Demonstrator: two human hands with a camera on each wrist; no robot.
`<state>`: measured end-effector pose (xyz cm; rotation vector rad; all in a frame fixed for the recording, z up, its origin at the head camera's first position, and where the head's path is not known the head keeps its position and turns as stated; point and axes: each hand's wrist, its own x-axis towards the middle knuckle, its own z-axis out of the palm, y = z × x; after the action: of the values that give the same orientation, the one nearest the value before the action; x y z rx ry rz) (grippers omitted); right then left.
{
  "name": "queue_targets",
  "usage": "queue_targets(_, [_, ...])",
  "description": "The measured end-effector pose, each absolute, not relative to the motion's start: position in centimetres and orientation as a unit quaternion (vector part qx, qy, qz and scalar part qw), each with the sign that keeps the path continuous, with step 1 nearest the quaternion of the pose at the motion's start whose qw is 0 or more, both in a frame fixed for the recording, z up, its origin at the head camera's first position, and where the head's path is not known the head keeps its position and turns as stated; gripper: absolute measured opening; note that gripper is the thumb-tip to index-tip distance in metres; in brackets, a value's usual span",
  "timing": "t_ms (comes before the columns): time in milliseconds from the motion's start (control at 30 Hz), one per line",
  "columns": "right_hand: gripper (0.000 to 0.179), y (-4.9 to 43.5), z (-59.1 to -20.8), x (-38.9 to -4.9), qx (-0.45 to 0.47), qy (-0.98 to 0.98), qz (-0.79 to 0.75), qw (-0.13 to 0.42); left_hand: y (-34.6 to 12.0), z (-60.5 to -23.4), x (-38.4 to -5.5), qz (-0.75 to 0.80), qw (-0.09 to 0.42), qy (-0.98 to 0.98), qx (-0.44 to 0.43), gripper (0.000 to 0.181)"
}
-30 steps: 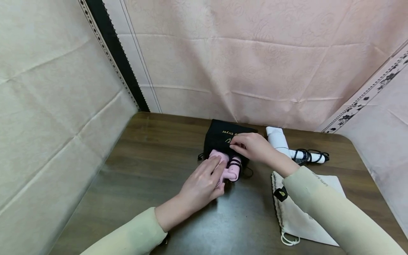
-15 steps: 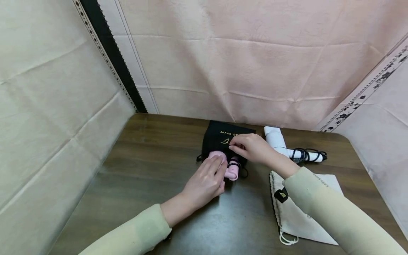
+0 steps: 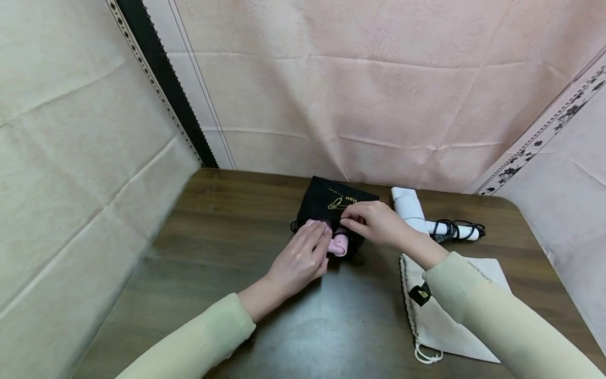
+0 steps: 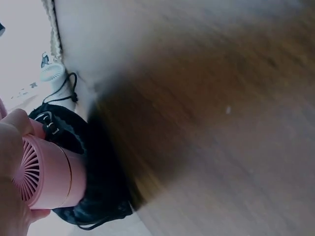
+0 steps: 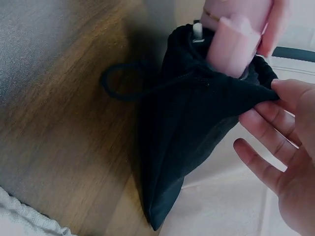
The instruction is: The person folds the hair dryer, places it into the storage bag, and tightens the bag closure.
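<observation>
A pink hair dryer (image 4: 64, 174) with a slotted round end is partly inside a black drawstring bag (image 5: 192, 128) with gold lettering. My left hand (image 3: 299, 258) grips the dryer's body from above. Its folded handle (image 3: 339, 244), wrapped with a dark cord, shows beside the fingers. In the right wrist view the handle enters the bag's mouth next to a plug prong. My right hand (image 3: 374, 222) pinches the edge of the bag's mouth between thumb and fingers and holds it up. The far part of the dryer is hidden in the cloth.
To the right lies a white hair dryer (image 3: 411, 210) with its black cord wound round the handle. Nearer, under the right forearm, lies a white drawstring bag (image 3: 473, 337). A wooden table (image 3: 199, 252) carries everything, with pink cloth (image 3: 331, 95) hanging behind its far edge.
My left hand has pushed the pink dryer away from me, deeper into the black bag; less of it shows. The bag's lettered face has shifted and bulged. My right hand keeps its pinch.
</observation>
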<state>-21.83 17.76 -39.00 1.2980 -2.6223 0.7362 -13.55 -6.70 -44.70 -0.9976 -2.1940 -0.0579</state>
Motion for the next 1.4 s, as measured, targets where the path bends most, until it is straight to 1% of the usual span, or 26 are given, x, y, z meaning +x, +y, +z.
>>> queue_targets(233, [0.007,17.9,-39.2,-21.7,0.432,-0.862,0.255,0.068,-6.9,-45.4,-14.1,0.01,0.365,-0.849,-0.382,0.055])
queue_targets(433, [0.006,17.9,-39.3,-21.7,0.428,-0.861,0.27,0.053,-6.7,-45.9,-14.6,0.02,0.371,-0.849,-0.377,0.06])
queue_targets(667, [0.005,17.9,-39.6,-21.4,0.427,-0.86,0.277,0.043,-6.4,-46.6,-15.0,0.041,0.365,-0.847,-0.384,0.056])
queue_targets(767, [0.005,17.8,-39.8,-21.3,0.43,-0.858,0.279,0.04,-6.4,-46.9,-15.1,0.048,0.36,-0.849,-0.385,0.056])
queue_targets(1100, [0.007,17.6,-39.8,-21.1,0.418,-0.865,0.277,0.02,-7.2,-47.2,-15.1,0.082,0.317,-0.856,-0.4,0.06])
queue_targets(1300, [0.006,17.6,-39.9,-21.4,0.415,-0.865,0.279,0.025,-8.1,-47.4,-14.8,0.082,0.299,-0.853,-0.419,0.048])
queue_targets(1400, [0.007,17.6,-39.9,-21.6,0.416,-0.866,0.277,0.026,-8.6,-47.3,-14.6,0.071,0.299,-0.849,-0.43,0.04])
